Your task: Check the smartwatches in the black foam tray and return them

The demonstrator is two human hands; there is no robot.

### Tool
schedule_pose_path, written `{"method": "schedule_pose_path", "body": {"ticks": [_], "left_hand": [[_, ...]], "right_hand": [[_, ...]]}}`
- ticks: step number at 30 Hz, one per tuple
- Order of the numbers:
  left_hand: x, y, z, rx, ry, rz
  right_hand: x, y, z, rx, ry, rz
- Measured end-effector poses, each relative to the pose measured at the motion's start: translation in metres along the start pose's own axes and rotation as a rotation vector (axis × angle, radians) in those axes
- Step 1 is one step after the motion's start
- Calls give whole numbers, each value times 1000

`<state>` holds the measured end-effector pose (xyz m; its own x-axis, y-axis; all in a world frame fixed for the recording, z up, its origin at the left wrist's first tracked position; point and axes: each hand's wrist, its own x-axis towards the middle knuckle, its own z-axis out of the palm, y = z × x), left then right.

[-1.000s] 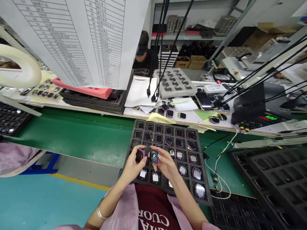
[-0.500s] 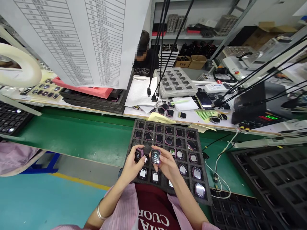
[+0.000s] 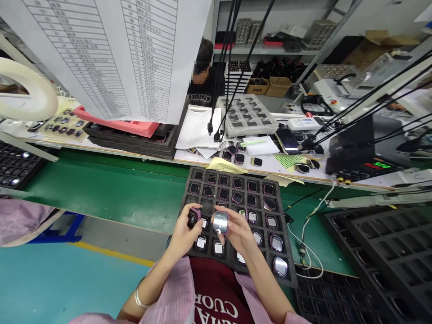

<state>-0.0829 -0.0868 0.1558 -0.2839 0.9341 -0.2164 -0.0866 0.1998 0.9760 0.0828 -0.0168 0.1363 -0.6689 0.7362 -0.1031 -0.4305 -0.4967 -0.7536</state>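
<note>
My left hand [image 3: 184, 231] is closed around a smartwatch body [image 3: 193, 218] with a dark, faintly lit face and a purplish rim. In my right hand [image 3: 238, 231] a second smartwatch body [image 3: 220, 222] is pinched by its edges, its screen bright with reflected light. Both hands are over a black foam tray [image 3: 286, 243] divided into square pockets. Strapless watch bodies fill many pockets; those in the far rows are dark, such as one watch [image 3: 237, 182]. Several nearer ones show white on their faces, like the watch [image 3: 218, 247]. My fingers and palms hide some pockets.
Beyond the tray, a bench shelf holds stacked foam trays [image 3: 135, 146], paper sheets [image 3: 195, 128], a clear plastic tray [image 3: 248, 114] and a phone [image 3: 286, 140]. A power supply [image 3: 367, 148] and hanging cables are at right. More foam trays [image 3: 388, 252] lean there. A person [image 3: 205, 76] sits opposite.
The watch in my right hand has tilted, its face going from a dark lit display to a bright reflection. The left watch has turned slightly.
</note>
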Motion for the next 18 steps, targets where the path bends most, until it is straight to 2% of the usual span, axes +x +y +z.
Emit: {"method": "schedule_pose_path", "body": {"ticks": [7, 13, 18], "left_hand": [[4, -1, -3, -181, -113, -92], [4, 0, -11, -340, -158, -141], [4, 0, -12, -347, -172, -149]], "right_hand": [[2, -1, -1, -1, -14, 110], [-1, -2, -3, -105, 92, 65], [-4, -3, 0, -188, 151, 21]]}}
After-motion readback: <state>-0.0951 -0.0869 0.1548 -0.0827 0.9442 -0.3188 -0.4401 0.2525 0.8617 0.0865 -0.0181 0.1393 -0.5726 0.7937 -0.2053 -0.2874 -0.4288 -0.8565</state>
